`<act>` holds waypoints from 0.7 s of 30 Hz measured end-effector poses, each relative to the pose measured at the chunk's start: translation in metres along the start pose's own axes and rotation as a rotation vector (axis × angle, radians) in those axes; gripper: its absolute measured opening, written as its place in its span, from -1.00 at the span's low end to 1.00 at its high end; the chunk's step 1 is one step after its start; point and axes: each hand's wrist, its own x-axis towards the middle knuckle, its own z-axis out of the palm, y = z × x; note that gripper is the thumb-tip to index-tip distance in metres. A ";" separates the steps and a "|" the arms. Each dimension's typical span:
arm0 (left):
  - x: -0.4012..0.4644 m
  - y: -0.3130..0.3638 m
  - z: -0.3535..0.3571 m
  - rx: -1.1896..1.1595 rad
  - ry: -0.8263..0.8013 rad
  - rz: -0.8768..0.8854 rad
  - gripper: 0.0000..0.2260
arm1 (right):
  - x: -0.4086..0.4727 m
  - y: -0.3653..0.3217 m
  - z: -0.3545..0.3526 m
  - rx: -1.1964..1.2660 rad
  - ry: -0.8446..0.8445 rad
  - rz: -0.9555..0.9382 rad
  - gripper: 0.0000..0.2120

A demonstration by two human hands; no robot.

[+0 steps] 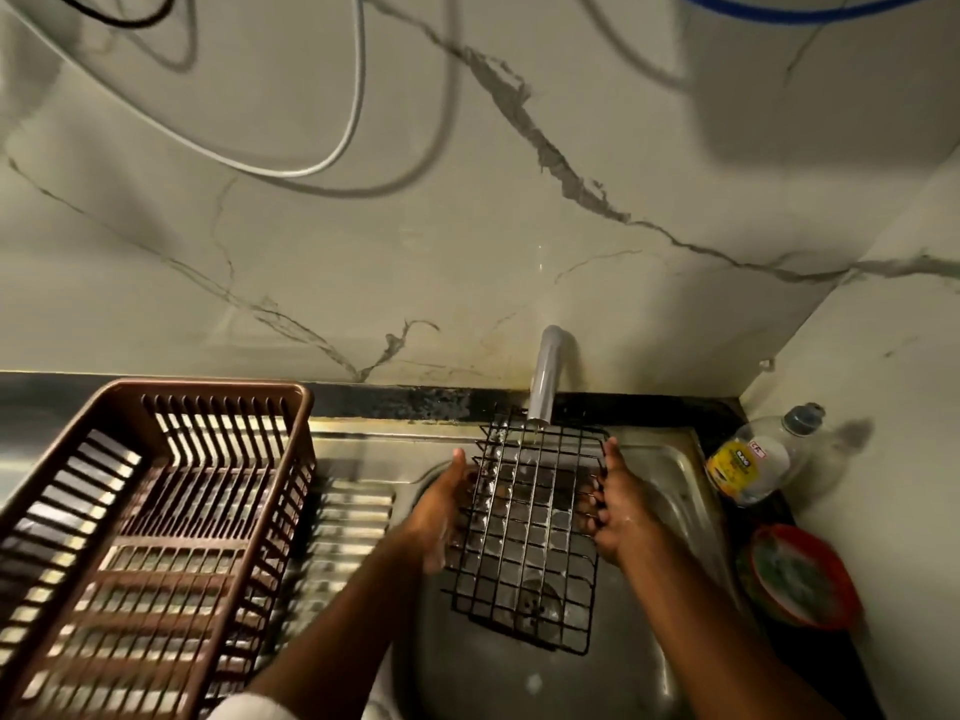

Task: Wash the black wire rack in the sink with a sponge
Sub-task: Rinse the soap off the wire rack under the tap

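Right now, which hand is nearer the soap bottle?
Right. The right hand grips the wire rack's right edge, toward the soap bottle; the left hand holds the far edge.

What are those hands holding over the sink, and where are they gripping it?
Both hold the black wire rack by its long sides: left hand on the left edge, right hand on the right.

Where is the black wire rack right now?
The black wire rack is over the sink, under the tap, gripped between the left hand and right hand.
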 end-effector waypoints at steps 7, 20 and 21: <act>0.021 -0.022 0.006 -0.258 0.163 -0.104 -0.55 | 0.011 -0.007 0.018 -0.237 0.027 -0.073 -0.49; 0.033 -0.036 0.016 -0.522 0.349 0.030 -0.55 | -0.016 0.019 0.042 -1.331 0.185 -1.041 -0.14; 0.033 -0.035 0.017 -0.531 0.349 0.047 -0.56 | -0.018 0.023 0.046 -1.435 0.192 -1.064 -0.13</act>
